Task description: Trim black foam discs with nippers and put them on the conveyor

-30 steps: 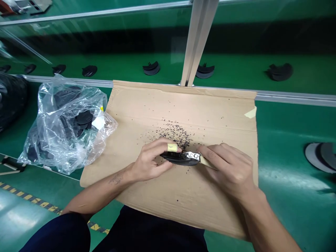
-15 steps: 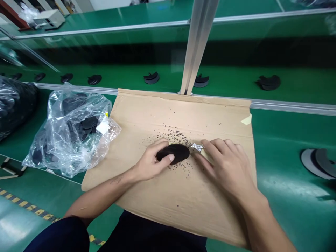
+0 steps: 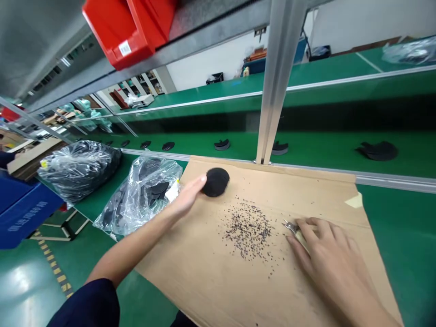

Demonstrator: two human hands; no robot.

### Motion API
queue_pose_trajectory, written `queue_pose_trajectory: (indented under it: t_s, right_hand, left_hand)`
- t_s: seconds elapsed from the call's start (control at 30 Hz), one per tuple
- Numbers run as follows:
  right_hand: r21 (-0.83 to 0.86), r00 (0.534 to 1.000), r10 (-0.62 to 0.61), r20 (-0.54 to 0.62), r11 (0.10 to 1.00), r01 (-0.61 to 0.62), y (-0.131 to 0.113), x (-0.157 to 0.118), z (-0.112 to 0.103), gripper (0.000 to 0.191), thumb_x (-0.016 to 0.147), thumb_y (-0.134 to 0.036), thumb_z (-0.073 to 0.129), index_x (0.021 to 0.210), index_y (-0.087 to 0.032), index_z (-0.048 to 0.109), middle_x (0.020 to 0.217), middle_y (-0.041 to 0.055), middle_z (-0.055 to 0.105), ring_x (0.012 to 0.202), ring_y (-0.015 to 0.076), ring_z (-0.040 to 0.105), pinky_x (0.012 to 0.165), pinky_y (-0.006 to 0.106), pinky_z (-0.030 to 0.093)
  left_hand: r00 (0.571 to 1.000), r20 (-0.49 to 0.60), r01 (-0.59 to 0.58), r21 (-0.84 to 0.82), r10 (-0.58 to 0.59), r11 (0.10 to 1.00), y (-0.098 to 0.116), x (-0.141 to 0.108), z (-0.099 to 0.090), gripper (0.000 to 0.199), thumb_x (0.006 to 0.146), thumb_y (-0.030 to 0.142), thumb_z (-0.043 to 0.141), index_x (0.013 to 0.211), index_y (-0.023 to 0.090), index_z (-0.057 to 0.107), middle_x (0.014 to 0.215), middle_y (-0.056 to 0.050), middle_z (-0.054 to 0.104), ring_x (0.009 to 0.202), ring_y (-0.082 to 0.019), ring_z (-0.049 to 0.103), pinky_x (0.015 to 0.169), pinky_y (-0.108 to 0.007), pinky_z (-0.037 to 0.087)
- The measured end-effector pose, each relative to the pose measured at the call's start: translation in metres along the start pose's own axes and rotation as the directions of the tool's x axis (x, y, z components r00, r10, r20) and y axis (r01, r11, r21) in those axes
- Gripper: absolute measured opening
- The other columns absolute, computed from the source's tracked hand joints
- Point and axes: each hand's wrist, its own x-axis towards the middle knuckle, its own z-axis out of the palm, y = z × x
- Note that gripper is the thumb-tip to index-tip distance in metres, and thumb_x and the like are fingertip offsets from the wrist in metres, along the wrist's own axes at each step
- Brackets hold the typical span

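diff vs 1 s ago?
Left hand carried the black part away from the cutter, up toward the cardboard sheet's far edge, still holding it. Right hand lowered onto the cardboard, cutter still gripped. Shavings and clear bag unchanged.

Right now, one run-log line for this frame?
left hand: holds black round part over cardboard sheet | right hand: on cutter | black trimmings between hands
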Motion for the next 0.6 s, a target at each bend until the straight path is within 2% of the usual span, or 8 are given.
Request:
queue_pose_trajectory:
  t_s: [0.03, 0.07, 0.17, 0.27, 0.4, 0.5, 0.6]
  right_hand:
    - [0.0, 1.0, -0.002, -0.006, 1.0, 0.002, 0.001, -0.001, 0.001, 0.043, 0.102, -0.041, 0.035, 0.106, -0.014, 0.067, 0.1, 0.0188, 0.064, 0.088, 0.0331, 0.058, 0.073, 0.044, 0.045]
    - [0.001, 1.0, -0.003, -0.009, 1.0, 0.003, 0.002, -0.001, 0.002, 0.043, 0.102, -0.042, 0.034, 0.106, -0.014, 0.067, 0.101, 0.0189, 0.064, 0.088, 0.0332, 0.059, 0.073, 0.044, 0.046]
    - [0.019, 1.0, 0.011, -0.005, 1.0, -0.011, 0.005, -0.002, 0.007, 0.044, 0.101, -0.045, 0.035, 0.105, -0.016, 0.067, 0.101, 0.0178, 0.065, 0.088, 0.033, 0.061, 0.07, 0.044, 0.047]
    - [0.037, 0.999, 0.04, 0.006, 0.999, -0.04, 0.008, -0.004, 0.011, 0.042, 0.1, -0.047, 0.037, 0.105, -0.018, 0.068, 0.101, 0.0169, 0.066, 0.089, 0.0327, 0.063, 0.071, 0.043, 0.048]
    - [0.03, 0.998, 0.058, 0.01, 0.998, -0.058, 0.008, -0.007, 0.011, 0.038, 0.1, -0.044, 0.04, 0.104, -0.02, 0.069, 0.101, 0.0157, 0.067, 0.089, 0.0311, 0.064, 0.072, 0.042, 0.049]
    - [0.011, 0.999, 0.05, 0.005, 0.999, -0.05, 0.008, -0.009, 0.01, 0.038, 0.101, -0.044, 0.041, 0.102, -0.019, 0.069, 0.103, 0.0161, 0.067, 0.09, 0.0309, 0.063, 0.073, 0.042, 0.05]
    - [-0.003, 0.999, 0.048, -0.011, 0.999, -0.048, 0.007, -0.009, 0.008, 0.041, 0.102, -0.046, 0.039, 0.102, -0.018, 0.069, 0.102, 0.0167, 0.067, 0.091, 0.0313, 0.063, 0.073, 0.042, 0.05]
  left_hand:
    - [0.998, -0.035, -0.046, 0.212, 0.055, 0.976, 0.001, 0.019, -0.013, 0.056, 0.103, 0.057, 0.038, 0.127, 0.013, 0.065, 0.118, -0.013, 0.072, 0.115, -0.026, 0.067, 0.104, -0.041, 0.051]
    - [0.996, -0.043, -0.055, 0.416, 0.081, 0.907, 0.002, 0.039, -0.025, 0.052, 0.104, 0.052, 0.039, 0.129, 0.014, 0.062, 0.122, -0.012, 0.07, 0.116, -0.025, 0.066, 0.105, -0.039, 0.051]
    - [0.992, -0.096, -0.008, 0.602, 0.082, 0.799, 0.0, 0.1, -0.053, 0.039, 0.101, 0.034, 0.053, 0.133, 0.013, 0.059, 0.132, -0.015, 0.063, 0.124, -0.027, 0.06, 0.111, -0.04, 0.045]
    - [0.99, -0.137, 0.066, 0.689, 0.04, 0.722, -0.011, 0.143, -0.069, 0.038, 0.096, 0.025, 0.062, 0.133, 0.014, 0.058, 0.138, -0.015, 0.058, 0.132, -0.028, 0.054, 0.117, -0.046, 0.041]
    - [0.979, -0.185, 0.199, 0.746, -0.089, 0.636, -0.032, 0.171, -0.077, 0.036, 0.098, 0.034, 0.064, 0.129, 0.016, 0.06, 0.134, -0.012, 0.06, 0.121, -0.026, 0.061, 0.103, -0.049, 0.053]
    - [0.958, -0.231, 0.287, 0.743, -0.171, 0.604, -0.044, 0.188, -0.072, 0.035, 0.098, 0.036, 0.064, 0.127, 0.017, 0.06, 0.129, -0.011, 0.062, 0.114, -0.024, 0.064, 0.097, -0.045, 0.057]
    - [0.948, -0.247, 0.317, 0.714, -0.199, 0.624, -0.05, 0.207, -0.057, 0.035, 0.098, 0.036, 0.063, 0.127, 0.017, 0.06, 0.129, -0.011, 0.062, 0.114, -0.024, 0.064, 0.096, -0.044, 0.057]
